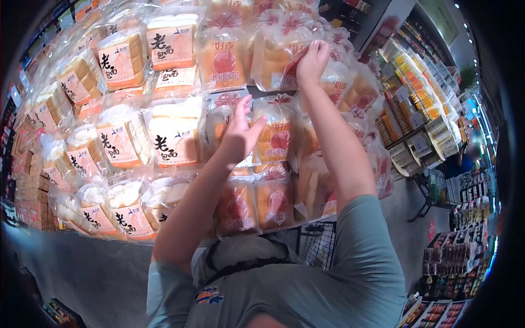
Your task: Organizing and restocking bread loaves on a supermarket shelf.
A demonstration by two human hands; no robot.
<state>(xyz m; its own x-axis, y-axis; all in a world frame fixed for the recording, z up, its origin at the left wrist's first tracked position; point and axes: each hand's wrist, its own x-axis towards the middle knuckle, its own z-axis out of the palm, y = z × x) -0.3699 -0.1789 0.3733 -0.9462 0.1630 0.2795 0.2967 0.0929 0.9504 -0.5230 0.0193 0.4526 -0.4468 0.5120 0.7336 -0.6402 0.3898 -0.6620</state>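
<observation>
Rows of bagged bread loaves cover a tiered display in front of me. My right hand (313,61) is at the upper right, its fingers bent on the clear wrap of a bagged loaf (266,61) with a red print; the fingertips are partly hidden, so a firm hold is not certain. My left hand (242,131) is lower, fingers apart and holding nothing, over a bagged loaf (277,135) with a gathered top. Left of it lies a white-topped bagged loaf (176,131) with an orange label. Between the two rows a dark gap shows beside the upper loaf.
The display's curved front edge (131,241) runs before my body. A wire basket or cart (322,244) stands below it. Right of the display are a stocked shelf (414,110), a shopping cart (441,188) and a person (465,162) farther off.
</observation>
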